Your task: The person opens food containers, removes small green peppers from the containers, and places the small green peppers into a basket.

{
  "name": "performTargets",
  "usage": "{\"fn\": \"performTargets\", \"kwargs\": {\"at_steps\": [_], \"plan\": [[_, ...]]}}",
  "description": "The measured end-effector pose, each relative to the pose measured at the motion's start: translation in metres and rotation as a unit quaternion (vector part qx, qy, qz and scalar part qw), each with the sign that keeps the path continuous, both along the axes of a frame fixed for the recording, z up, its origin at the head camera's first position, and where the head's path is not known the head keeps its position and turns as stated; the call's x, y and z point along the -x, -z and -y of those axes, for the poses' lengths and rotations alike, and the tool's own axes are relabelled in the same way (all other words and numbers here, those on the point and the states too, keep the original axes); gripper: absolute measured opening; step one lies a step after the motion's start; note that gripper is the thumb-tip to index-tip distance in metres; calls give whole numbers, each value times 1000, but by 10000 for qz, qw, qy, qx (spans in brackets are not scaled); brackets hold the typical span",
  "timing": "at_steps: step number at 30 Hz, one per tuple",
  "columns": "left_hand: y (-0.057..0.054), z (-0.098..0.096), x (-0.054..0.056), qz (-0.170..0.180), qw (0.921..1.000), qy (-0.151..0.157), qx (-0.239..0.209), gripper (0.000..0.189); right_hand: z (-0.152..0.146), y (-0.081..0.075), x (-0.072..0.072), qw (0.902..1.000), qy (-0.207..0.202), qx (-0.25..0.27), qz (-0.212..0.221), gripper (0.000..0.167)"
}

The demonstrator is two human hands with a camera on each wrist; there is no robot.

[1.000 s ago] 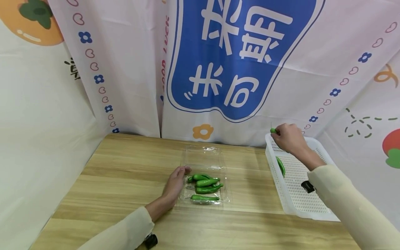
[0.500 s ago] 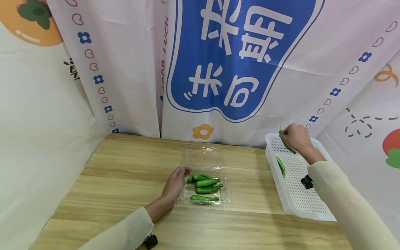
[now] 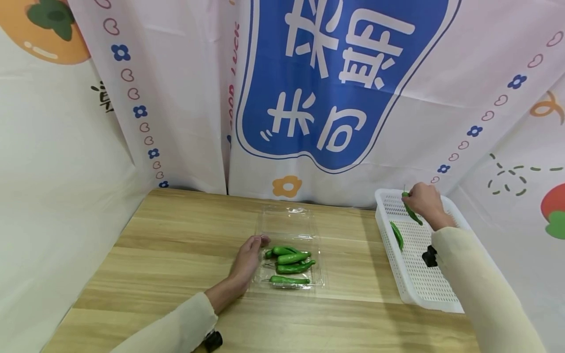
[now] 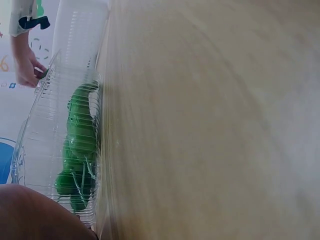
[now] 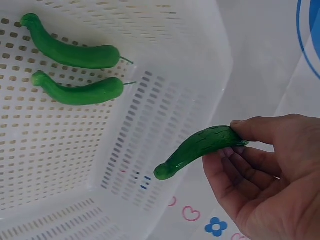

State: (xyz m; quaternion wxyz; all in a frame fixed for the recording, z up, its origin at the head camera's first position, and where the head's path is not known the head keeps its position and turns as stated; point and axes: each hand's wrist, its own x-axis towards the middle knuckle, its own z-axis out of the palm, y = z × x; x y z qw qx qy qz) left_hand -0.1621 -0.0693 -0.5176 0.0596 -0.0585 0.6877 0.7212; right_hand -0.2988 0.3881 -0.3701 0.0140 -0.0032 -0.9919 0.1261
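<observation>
My right hand pinches a green chili pepper by its stem end, over the far end of a white perforated basket. Close up in the right wrist view, thumb and fingers hold this dark green, wrinkled pepper. Two more peppers lie on the basket floor there, an upper pepper and a lower pepper. My left hand rests against the left side of a clear plastic clamshell box, fingertips at its hinge corner. Several green peppers lie inside the box, its lid folded back.
A wooden table bears both containers, the box in the middle and the basket at the right. Behind it hangs a printed white cloth, close to the basket's far end. More cloth encloses both sides.
My right hand has moved right and slightly down with the pepper, from the basket's far left corner to over its inside. The left hand and the box have stayed still.
</observation>
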Motion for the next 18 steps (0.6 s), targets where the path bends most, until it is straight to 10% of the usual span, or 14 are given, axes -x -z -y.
{"fn": "performTargets", "kwargs": {"at_steps": [18], "plan": [[0,1,-1,34,10000,-8,93,42,-16,42,5,9938,578,-93,947,31]]}}
